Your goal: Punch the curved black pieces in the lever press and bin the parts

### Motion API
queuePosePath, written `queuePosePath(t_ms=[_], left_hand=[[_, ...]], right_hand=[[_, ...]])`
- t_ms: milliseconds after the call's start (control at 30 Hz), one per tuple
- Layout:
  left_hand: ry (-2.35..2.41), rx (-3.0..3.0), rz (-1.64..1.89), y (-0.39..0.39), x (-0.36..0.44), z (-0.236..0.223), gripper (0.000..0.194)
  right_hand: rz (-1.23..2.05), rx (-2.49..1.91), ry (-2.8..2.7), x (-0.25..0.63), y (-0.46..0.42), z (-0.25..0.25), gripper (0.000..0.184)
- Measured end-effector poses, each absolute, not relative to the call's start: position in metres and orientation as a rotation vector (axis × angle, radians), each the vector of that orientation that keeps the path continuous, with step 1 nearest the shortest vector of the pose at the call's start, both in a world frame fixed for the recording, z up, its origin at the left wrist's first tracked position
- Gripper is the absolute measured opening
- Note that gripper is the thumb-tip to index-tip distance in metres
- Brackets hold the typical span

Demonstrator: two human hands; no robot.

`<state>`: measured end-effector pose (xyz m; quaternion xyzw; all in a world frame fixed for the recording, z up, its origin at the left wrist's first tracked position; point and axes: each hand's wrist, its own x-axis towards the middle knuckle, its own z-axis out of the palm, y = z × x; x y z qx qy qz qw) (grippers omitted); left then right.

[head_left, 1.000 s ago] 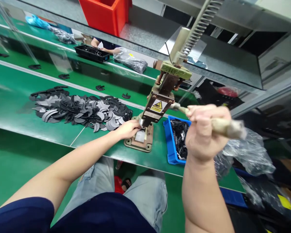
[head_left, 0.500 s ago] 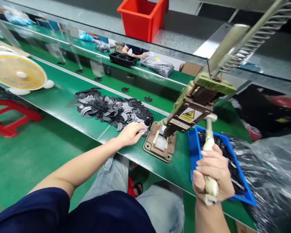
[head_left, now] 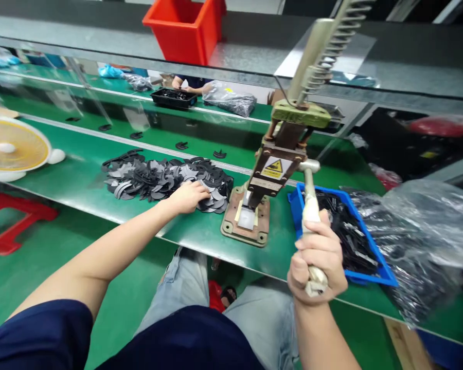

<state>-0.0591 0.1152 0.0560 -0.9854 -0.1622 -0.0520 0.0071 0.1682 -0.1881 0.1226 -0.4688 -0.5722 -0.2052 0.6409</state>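
Observation:
My right hand (head_left: pixel 318 257) is wrapped round the tape-covered lever handle (head_left: pixel 310 205) of a green hand press (head_left: pixel 280 149). A small pale plate (head_left: pixel 247 218) lies on the press base (head_left: pixel 229 226), under the narrow punch. My left hand (head_left: pixel 189 197) rests at the front edge of a heap of curved black and grey pieces (head_left: pixel 154 177), left of the press. Its fingers are bent down among the pieces, and what they hold, if anything, is hidden.
Right of the press sits a blue tray (head_left: pixel 370 241) of black parts beside clear plastic bags (head_left: pixel 428 231). A fan (head_left: pixel 11 149) stands at the left. A red bin (head_left: pixel 183 33) is on the shelf above. Across the bench, a person's hands show near a black tray (head_left: pixel 173 98).
My left hand has shifted left along the heap, away from the press. My right hand keeps its grip on the lever handle. The whole view has turned slightly.

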Motion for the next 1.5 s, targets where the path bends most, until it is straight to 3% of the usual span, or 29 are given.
queuePosePath(t_ms=[133, 367, 633, 933, 1067, 1200, 1333, 1500], left_hand=[[-0.399, -3.085, -0.127, 0.122, -0.051, 0.063, 0.039], [-0.29, -3.014, 0.105, 0.123, -0.051, 0.062, 0.057], [-0.318, -3.14, -0.01, 0.128, -0.048, 0.078, 0.02], [-0.424, -3.471, -0.203, 0.078, -0.031, 0.076, 0.018], [-0.723, -3.532, -0.361, 0.047, -0.018, 0.05, 0.017], [-1.177, -3.548, -0.476, 0.04, -0.023, 0.035, 0.031], [-1.699, -3.794, -0.618, 0.045, -0.019, 0.043, 0.038], [-1.77, -4.145, -0.736, 0.051, 0.018, 0.061, 0.042]], right_hand=[[-0.451, -1.083, -1.321, 0.173, -0.192, 0.117, 0.013], [-0.414, -1.101, -1.301, 0.173, -0.194, 0.111, 0.012], [-0.424, -1.083, -1.298, 0.173, -0.191, 0.112, 0.011], [-0.423, -1.119, -1.278, 0.172, -0.193, 0.111, 0.014], [-0.412, -1.097, -1.309, 0.172, -0.194, 0.113, 0.01], [-0.404, -1.052, -1.316, 0.173, -0.192, 0.113, 0.007], [-0.403, -1.037, -1.29, 0.171, -0.19, 0.113, 0.008], [-0.42, -1.048, -1.292, 0.171, -0.19, 0.113, 0.009]])
